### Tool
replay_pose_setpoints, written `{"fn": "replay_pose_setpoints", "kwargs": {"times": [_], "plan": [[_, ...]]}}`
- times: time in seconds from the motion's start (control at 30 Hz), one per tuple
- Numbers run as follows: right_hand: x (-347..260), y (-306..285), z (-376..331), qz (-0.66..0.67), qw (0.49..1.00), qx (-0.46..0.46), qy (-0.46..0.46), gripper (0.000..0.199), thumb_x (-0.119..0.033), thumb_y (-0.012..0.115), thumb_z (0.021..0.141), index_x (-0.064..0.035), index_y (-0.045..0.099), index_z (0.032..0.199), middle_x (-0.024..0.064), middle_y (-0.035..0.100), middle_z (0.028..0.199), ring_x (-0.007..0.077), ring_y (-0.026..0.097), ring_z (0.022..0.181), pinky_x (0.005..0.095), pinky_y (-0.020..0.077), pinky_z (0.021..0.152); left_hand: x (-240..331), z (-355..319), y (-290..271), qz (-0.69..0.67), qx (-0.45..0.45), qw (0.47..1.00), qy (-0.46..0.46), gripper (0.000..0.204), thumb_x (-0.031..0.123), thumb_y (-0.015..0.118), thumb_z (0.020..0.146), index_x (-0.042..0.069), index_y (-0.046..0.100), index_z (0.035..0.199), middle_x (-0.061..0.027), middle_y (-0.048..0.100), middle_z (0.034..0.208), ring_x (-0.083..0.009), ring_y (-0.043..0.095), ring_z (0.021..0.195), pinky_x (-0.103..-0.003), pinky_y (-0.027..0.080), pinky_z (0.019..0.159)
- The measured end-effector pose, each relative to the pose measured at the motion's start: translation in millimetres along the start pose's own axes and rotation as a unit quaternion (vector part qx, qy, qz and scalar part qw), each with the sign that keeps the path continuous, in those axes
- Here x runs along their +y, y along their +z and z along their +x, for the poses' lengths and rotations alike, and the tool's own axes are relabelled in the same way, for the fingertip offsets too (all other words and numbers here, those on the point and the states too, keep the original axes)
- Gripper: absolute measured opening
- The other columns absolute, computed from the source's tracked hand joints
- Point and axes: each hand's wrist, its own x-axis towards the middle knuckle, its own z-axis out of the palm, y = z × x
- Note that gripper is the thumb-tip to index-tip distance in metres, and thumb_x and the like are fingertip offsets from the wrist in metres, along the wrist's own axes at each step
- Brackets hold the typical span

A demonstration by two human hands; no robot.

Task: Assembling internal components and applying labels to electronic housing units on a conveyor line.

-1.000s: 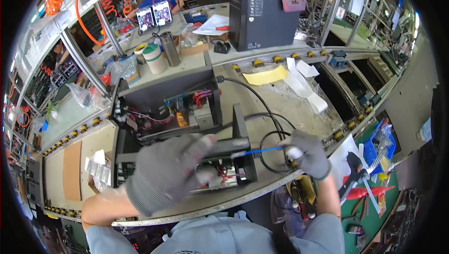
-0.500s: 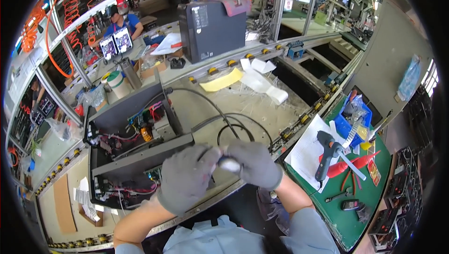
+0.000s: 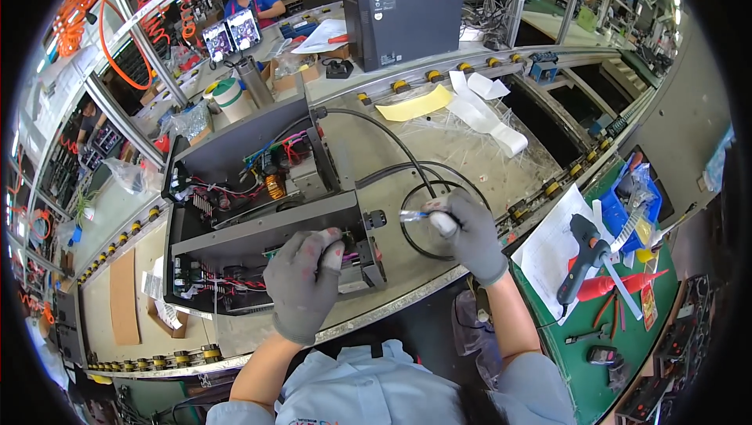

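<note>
My left hand [image 3: 304, 284], in a grey glove, is over the nearer open black metal case [image 3: 266, 235]. Its fingers are curled at the case's right end; whatever they hold is hidden. In my right hand [image 3: 468, 238], also gloved, thumb and fingers pinch a small clear-and-blue piece [image 3: 413, 215], too small to name. That piece points left, towards a black round fitting [image 3: 376, 220] on the case's end. Red and black wires [image 3: 235, 278] show inside. Behind it stands a second open case [image 3: 235, 139] with a copper coil [image 3: 274, 187]. Black cable [image 3: 423, 160] loops beside both.
Yellow paper [image 3: 415, 104] and a white strip [image 3: 478, 115] lie beyond the cable. A large dark case [image 3: 403, 18] stands behind. On the green side table [image 3: 572, 354] are a glue gun [image 3: 583, 256], a blue bin [image 3: 638, 202] and pliers [image 3: 603, 311]. A person [image 3: 266, 2] works far left.
My hands, together before, are now apart: the left lies over the nearer case, the right is further right with the small piece. The whole view has shifted, so the bench sits further right.
</note>
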Motion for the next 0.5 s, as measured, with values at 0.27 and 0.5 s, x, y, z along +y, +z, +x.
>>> {"fn": "replay_pose_setpoints", "kwargs": {"times": [0.27,0.5], "plan": [[1,18,7,-0.065,0.997,-0.006,-0.029,0.010,-0.018,0.063,0.083,-0.0102,0.065,0.088,0.0088,0.058,0.080,0.0313,0.059,0.072,0.0371,0.0469,0.060,-22,25,8,-0.036,-0.221,0.971,-0.083,0.034,0.030,0.063,0.083,0.003,0.063,0.102,-0.0186,0.065,0.088,-0.0361,0.062,0.082,-0.041,0.048,0.072],[2,13,18,-0.082,0.995,-0.044,-0.046,0.012,-0.021,0.062,0.084,-0.0102,0.064,0.086,0.0090,0.057,0.079,0.0307,0.059,0.071,0.0369,0.0466,0.060,-31,31,12,-0.138,-0.269,0.949,-0.088,0.040,0.033,0.062,0.084,0.002,0.061,0.110,-0.0212,0.064,0.085,-0.0370,0.062,0.081,-0.040,0.048,0.072]]}}
